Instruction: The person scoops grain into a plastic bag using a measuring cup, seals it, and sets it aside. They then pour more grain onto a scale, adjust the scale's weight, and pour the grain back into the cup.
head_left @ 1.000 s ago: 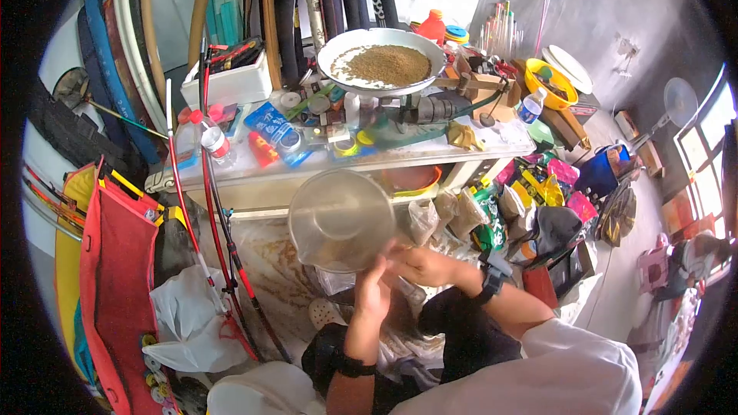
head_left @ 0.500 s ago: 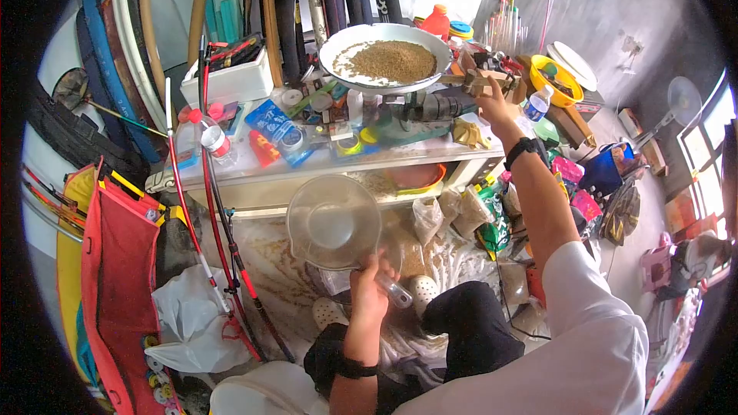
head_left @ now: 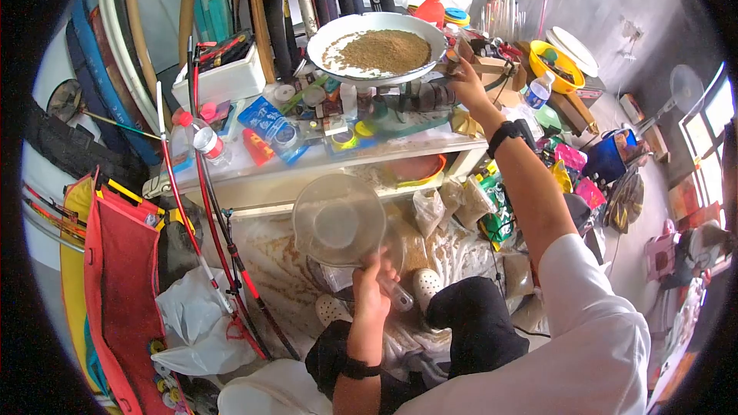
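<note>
My left hand (head_left: 373,286) is closed round the handle of a translucent plastic scoop (head_left: 337,221), whose round bowl hangs over the floor in front of the bench. My right hand (head_left: 467,83) reaches across the bench to the right side of a white enamel basin (head_left: 315,52) that holds a heap of brown granules (head_left: 384,51). Its fingers are raised near the basin's rim, by a small brown object; whether they grip it is hard to tell. Below the basin stands a dark green and black device (head_left: 423,98).
A cluttered bench (head_left: 261,188) carries a bottle (head_left: 209,142), blue packets and a yellow bowl (head_left: 565,86). Red and black rods (head_left: 211,207) stand at the left beside a red bag (head_left: 123,292). Filled plastic bags (head_left: 469,204) lie under the bench. A white bucket (head_left: 269,392) is at the bottom.
My right hand has shifted slightly left and up, closer to the basin. The scoop in my left hand has hardly moved. The whole view has shifted a little.
</note>
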`<state>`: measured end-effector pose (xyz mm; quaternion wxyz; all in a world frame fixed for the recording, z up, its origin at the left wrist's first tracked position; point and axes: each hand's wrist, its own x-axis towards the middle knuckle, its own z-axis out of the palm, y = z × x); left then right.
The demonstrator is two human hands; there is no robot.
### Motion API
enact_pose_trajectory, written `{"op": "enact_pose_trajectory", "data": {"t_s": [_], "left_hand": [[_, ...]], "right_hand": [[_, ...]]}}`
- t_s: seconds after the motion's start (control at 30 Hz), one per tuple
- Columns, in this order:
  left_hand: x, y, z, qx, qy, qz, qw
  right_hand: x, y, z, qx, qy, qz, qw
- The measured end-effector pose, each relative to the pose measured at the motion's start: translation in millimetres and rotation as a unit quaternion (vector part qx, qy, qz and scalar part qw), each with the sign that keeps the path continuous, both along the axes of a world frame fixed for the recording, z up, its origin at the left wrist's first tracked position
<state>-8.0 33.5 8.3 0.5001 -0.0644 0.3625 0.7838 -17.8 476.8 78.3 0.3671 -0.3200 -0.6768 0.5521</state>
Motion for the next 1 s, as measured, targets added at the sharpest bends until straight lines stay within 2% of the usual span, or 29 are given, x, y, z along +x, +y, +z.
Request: {"op": "enact_pose_trajectory", "data": {"t_s": [0.07,0.13,0.2,0.23,0.27,0.33,0.43,0.5,0.6,0.7,0.8,1.0], "left_hand": [[1.6,0.5,0.1,-0.002,-0.006,-0.006,1.000],[2.0,0.7,0.5,-0.004,-0.010,-0.009,1.000],[1.6,1.4,0.6,0.003,-0.003,-0.018,1.000],[1.7,1.9,-0.3,0.003,-0.004,-0.020,1.000],[1.5,1.7,-1.7,0.000,-0.005,-0.020,1.000],[1.7,0.8,-3.8,-0.006,-0.006,-0.021,1.000],[2.7,1.6,-2.4,-0.022,-0.015,-0.018,0.999],[3.2,2.9,1.6,-0.020,-0.036,-0.004,0.999],[2.7,3.9,-1.4,-0.013,-0.036,-0.014,0.999],[2.4,4.4,-5.9,-0.024,-0.023,-0.029,0.999],[3.8,6.0,-1.4,-0.020,-0.015,-0.026,0.999],[3.9,5.4,-3.7,-0.016,-0.018,-0.031,0.999]], "right_hand": [[-10.1,-1.1,-2.1,0.070,-0.013,0.026,0.997],[-9.5,-13.6,-1.7,0.049,0.000,0.009,0.999],[-8.2,-32.2,7.1,0.103,-0.016,-0.059,0.993],[-6.1,-40.4,12.8,0.103,-0.087,-0.107,0.985],[-6.4,-39.3,3.4,0.102,-0.087,-0.108,0.985],[-8.9,-40.3,-18.7,0.175,-0.052,-0.110,0.977],[-5.8,-78.6,-3.2,0.131,-0.049,-0.075,0.987],[-9.1,-68.0,-14.2,0.100,-0.031,-0.042,0.994],[-12.5,-76.1,5.6,0.076,-0.031,-0.035,0.996],[-23.5,-52.7,-9.1,0.118,-0.016,-0.031,0.992],[-26.8,-59.3,3.8,0.080,-0.036,-0.032,0.996],[-36.1,-61.7,6.5,0.109,-0.016,-0.018,0.994]]}}
